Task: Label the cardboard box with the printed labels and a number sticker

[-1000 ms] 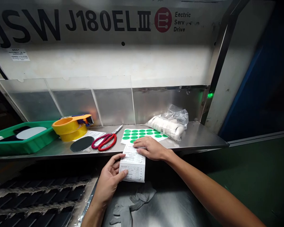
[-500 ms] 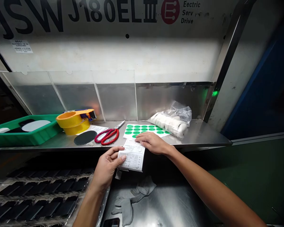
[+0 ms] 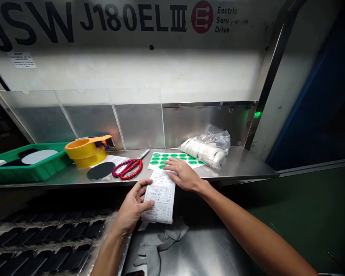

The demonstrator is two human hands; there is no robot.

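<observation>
On your left, a green rectangular plastic tray [image 3: 46, 170] is sitting on the grey steel shelf [image 3: 241, 165], and two stacked yellow tape rolls [image 3: 87, 160], a flat black disc [image 3: 100, 171] and a pair of red-handled metal scissors [image 3: 132, 168] are lying to the right of it. Your bare left hand [image 3: 132, 209] is clamping the near part of a white strip of printed paper labels [image 3: 161, 197], thumb on top. The strip is spanning from the shelf's front edge toward you (its print is facing you upside down). Your bare right hand [image 3: 182, 174] is covering its far end, fingers reaching over a white sheet of green oval stickers [image 3: 156, 155]; whether it is gripping or merely pressing, I cannot tell. Farther right, a clear plastic bag of white rolls [image 3: 205, 149] is lying on the shelf. You are apparently straightening the strip; the next move is probably calling for a firm left pinch and a light right hand, so nothing is creasing.
</observation>
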